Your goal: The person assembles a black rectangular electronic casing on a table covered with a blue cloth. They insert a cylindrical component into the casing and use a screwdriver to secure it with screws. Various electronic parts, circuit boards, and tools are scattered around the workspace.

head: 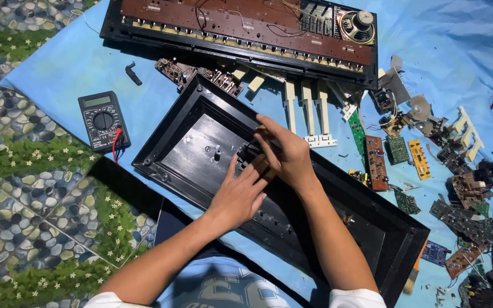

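Fingers of the right hand (285,153) curled and pinching at a small black part (245,155) mid-floor of the long black casing (166,142), left hand (239,195) spread flat just below, casing running upper-left to lower-right.

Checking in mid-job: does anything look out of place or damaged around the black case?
Yes. Several keys lie loose beside the opened keyboard, and circuit boards are scattered to the right. The case sits askew; both hands rest inside it. The multimeter looks intact.
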